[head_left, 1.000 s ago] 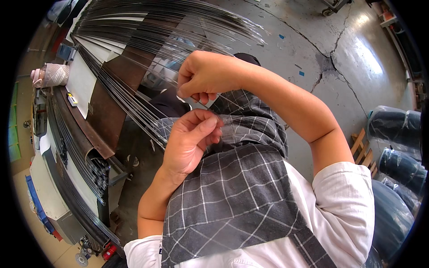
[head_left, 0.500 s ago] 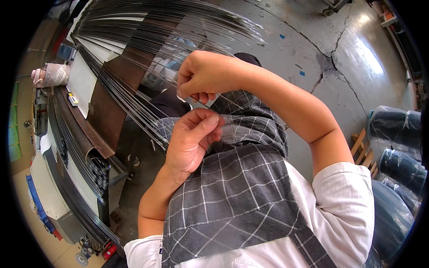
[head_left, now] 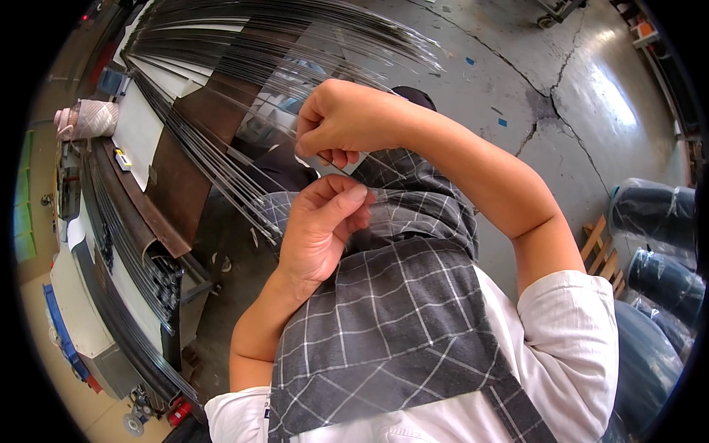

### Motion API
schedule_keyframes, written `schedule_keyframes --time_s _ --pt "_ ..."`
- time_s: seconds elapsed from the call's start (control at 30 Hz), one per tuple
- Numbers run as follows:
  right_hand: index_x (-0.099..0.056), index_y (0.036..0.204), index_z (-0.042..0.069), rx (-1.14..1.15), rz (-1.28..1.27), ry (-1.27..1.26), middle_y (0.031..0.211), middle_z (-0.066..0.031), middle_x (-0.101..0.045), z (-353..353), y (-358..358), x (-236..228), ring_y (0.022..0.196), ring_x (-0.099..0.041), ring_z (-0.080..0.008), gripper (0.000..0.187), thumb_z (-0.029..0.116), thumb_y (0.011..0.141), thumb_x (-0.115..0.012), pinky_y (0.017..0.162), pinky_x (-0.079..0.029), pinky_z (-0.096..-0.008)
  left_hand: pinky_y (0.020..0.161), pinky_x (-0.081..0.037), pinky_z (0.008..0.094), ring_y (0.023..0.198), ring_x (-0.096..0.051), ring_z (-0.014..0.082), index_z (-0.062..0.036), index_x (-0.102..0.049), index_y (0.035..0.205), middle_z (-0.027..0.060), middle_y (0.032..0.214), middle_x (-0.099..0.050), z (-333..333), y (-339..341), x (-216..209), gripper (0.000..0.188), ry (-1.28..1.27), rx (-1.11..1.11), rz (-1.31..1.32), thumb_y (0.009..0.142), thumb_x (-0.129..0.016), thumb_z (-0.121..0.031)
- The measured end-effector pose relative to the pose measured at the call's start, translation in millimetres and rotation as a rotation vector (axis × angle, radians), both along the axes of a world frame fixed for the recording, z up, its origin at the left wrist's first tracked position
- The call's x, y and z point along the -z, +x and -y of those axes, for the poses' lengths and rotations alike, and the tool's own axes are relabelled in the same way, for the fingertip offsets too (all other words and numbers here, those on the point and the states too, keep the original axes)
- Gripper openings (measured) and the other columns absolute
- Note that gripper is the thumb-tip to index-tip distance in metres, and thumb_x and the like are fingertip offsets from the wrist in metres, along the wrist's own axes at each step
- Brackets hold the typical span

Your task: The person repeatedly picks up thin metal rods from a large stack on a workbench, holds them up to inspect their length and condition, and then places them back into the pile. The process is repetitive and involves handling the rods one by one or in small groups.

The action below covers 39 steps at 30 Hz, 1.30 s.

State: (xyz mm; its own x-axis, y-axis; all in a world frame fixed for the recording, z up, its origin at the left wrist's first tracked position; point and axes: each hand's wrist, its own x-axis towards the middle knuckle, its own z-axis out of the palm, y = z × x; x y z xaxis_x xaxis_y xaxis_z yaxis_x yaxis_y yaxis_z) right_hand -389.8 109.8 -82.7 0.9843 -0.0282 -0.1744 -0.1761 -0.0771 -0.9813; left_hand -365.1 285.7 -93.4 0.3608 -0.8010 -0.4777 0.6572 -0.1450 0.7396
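Observation:
My left hand (head_left: 317, 232) is pinched, thumb against forefinger, on the end of a thin dark strip (head_left: 332, 165) in front of my lap. Slightly farther away, my right hand (head_left: 347, 122) is bent over with curled fingers, closed on the same strip. A short length of it shows between the two hands. Beyond them many long, thin dark strips (head_left: 214, 55) fan out across a work table, their pale-tipped ends jutting past its edge. A narrower group of strips (head_left: 210, 159) slants down toward my left knee.
Brown sheet material (head_left: 181, 181) covers the table edge on the left. A pink-lidded bottle in a pale cover (head_left: 96, 119) and a yellow-and-white cutter (head_left: 122, 159) rest there. Plastic-wrapped dark rolls (head_left: 653, 214) stand at the right, beside a wooden pallet (head_left: 602, 247) on the cracked grey floor (head_left: 509, 81).
Both hands keep their grip on the strip and have barely moved. The whole view has shifted slightly.

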Motion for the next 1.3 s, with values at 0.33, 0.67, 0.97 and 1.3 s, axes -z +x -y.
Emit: schedule_keyframes --time_s 0.33,0.67,0.97,1.3 --pt "-0.062 0.070 0.000 0.014 0.021 0.137 0.057 -0.0023 -0.056 -3.6 1.3 1.6 0.050 -0.053 -0.0079 0.014 0.014 0.073 -0.062 0.046 -0.043 -0.0209 0.065 -0.045 0.0220 0.067 -0.056 0.0078 -0.0051 -0.058 0.086 0.0042 0.083 -0.063 0.2 0.1 -1.4 0.009 -0.017 -0.016 -0.001 0.082 -0.064 -0.012" --pt "-0.060 0.069 -0.001 0.028 0.041 0.295 0.056 -0.0032 -0.056 -12.1 0.5 2.9 0.045 -0.052 -0.0066 0.013 0.011 0.074 -0.062 0.043 -0.041 -0.0192 0.051 -0.050 0.0243 0.072 -0.059 0.0118 -0.0041 -0.053 0.099 0.0066 0.087 -0.060 -0.7 4.8 -2.3 0.022 0.047 0.091 0.035 0.082 -0.060 -0.016" --pt "-0.059 0.066 0.001 0.045 0.029 0.333 0.056 -0.0030 -0.057 -13.4 -1.1 0.9 0.046 -0.052 -0.0068 0.013 0.012 0.074 -0.063 0.043 -0.041 -0.0197 0.051 -0.055 0.0287 0.080 -0.060 0.0208 0.0000 -0.043 0.113 0.0120 0.094 -0.055 -13.9 3.9 -11.6 0.045 -0.083 0.107 0.045 0.085 -0.047 -0.034" --pt "-0.059 0.066 0.002 0.055 0.023 0.202 0.055 -0.0022 -0.056 -16.4 -1.8 -2.4 0.048 -0.052 -0.0073 0.015 0.014 0.072 -0.064 0.045 -0.042 -0.0207 0.049 -0.051 0.0248 0.070 -0.059 0.0164 0.0004 -0.055 0.090 0.0086 0.081 -0.057 -19.1 4.7 -14.1 0.043 -0.035 0.049 0.037 0.091 -0.042 -0.040"
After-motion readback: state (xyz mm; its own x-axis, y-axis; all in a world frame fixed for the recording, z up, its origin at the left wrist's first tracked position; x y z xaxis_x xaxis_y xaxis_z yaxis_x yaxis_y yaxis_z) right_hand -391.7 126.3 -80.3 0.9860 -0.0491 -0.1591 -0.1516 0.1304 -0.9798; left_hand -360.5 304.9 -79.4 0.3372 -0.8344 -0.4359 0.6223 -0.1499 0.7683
